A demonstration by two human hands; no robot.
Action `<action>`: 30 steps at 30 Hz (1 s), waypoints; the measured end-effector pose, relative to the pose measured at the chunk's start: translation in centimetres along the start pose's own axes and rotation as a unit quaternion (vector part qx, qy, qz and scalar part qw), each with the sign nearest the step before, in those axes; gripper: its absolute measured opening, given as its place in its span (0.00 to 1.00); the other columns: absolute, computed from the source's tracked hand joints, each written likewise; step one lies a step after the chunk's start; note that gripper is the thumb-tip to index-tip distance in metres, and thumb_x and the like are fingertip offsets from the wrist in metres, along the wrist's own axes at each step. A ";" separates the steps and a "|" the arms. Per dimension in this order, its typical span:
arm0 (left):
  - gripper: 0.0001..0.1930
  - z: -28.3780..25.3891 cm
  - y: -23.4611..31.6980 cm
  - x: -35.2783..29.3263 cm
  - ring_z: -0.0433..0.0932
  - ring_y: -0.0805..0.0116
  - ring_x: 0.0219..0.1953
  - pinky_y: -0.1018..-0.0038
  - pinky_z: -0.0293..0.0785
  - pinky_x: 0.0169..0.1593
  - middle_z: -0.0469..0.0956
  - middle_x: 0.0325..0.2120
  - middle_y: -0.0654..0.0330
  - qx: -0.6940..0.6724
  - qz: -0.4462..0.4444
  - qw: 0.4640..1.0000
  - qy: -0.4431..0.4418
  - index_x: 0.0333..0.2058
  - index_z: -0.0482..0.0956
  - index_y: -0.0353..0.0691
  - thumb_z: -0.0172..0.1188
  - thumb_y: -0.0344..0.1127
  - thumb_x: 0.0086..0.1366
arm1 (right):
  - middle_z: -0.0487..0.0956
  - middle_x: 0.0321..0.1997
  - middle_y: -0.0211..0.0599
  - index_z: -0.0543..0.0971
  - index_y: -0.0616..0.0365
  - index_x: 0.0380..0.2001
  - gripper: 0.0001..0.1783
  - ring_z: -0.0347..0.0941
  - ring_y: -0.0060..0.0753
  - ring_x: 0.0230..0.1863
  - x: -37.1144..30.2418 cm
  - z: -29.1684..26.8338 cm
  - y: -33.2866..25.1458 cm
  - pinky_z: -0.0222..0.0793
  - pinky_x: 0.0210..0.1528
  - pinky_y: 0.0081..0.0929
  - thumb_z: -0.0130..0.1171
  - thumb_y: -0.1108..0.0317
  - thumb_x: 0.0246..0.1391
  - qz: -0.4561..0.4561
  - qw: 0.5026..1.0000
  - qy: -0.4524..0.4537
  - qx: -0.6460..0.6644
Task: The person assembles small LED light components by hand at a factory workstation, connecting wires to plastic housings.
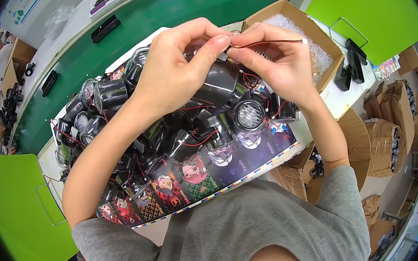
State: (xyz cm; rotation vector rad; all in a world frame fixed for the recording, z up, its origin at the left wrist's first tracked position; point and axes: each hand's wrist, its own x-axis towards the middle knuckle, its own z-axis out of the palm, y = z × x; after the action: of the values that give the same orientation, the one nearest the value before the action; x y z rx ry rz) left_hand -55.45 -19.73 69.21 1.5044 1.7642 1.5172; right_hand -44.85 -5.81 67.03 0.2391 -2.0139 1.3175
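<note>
Above a pile of glossy black round housings (111, 95), my two hands meet fingertip to fingertip. My right hand (281, 69) pinches a thin dark red wire (266, 42), which runs over its fingers to a small white connector (304, 41). Thumb and forefinger of my left hand (174, 68) are closed at the wire's other end. What they grip is mostly hidden by the fingers. Just below the fingertips lies a large black housing (220, 82). Nearby, another housing (248, 115) shows its clear ribbed face, with loose red wires around it.
Under the pile lies a printed sheet (193, 175) with cartoon figures. A cardboard box (330, 49) of clear small pieces stands at the right. Behind runs a green conveyor belt (156, 15) carrying black parts (105, 29). Bright green panels (13, 202) flank the table; open cartons (386, 145) stand lower right.
</note>
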 end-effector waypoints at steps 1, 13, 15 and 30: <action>0.08 0.0 -0.1 0.0 0.71 0.80 0.34 0.84 0.67 0.39 0.76 0.30 0.62 0.000 0.000 1.000 0.000 0.35 0.73 0.31 0.49 0.30 0.62 | 0.78 0.26 0.37 0.77 0.66 0.28 0.07 0.76 0.24 0.26 -0.1 0.2 -0.1 0.72 0.30 0.18 0.58 0.79 0.41 0.020 0.999 0.010 0.024; 0.07 1.2 0.3 -0.2 0.75 0.73 0.27 0.79 0.70 0.31 0.76 0.24 0.57 0.223 0.012 0.973 0.055 0.33 0.73 0.29 0.51 0.28 0.59 | 0.72 0.17 0.37 0.71 0.63 0.21 0.07 0.71 0.36 0.17 -0.6 1.3 -0.2 0.68 0.20 0.25 0.59 0.77 0.34 -0.114 0.947 0.071 -0.291; 0.07 1.1 0.4 -0.3 0.75 0.73 0.27 0.79 0.70 0.32 0.77 0.24 0.57 0.216 0.006 0.975 0.054 0.33 0.73 0.29 0.50 0.28 0.59 | 0.71 0.16 0.36 0.70 0.61 0.21 0.09 0.70 0.34 0.16 -0.5 1.6 -0.2 0.67 0.19 0.27 0.60 0.76 0.35 -0.133 0.942 0.076 -0.300; 0.12 0.5 -1.5 -1.3 0.71 0.77 0.21 0.80 0.66 0.26 0.75 0.19 0.58 0.027 -0.025 0.994 0.099 0.36 0.76 0.34 0.53 0.33 0.55 | 0.75 0.23 0.38 0.74 0.63 0.26 0.09 0.73 0.35 0.23 -1.0 1.9 0.3 0.70 0.26 0.25 0.59 0.77 0.35 -0.134 0.964 0.027 -0.227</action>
State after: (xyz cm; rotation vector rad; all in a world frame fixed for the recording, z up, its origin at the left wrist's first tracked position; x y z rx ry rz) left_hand -55.24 -20.41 67.25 1.3628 1.9524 1.6559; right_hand -45.16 -7.47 65.72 0.2462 -2.0873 0.6665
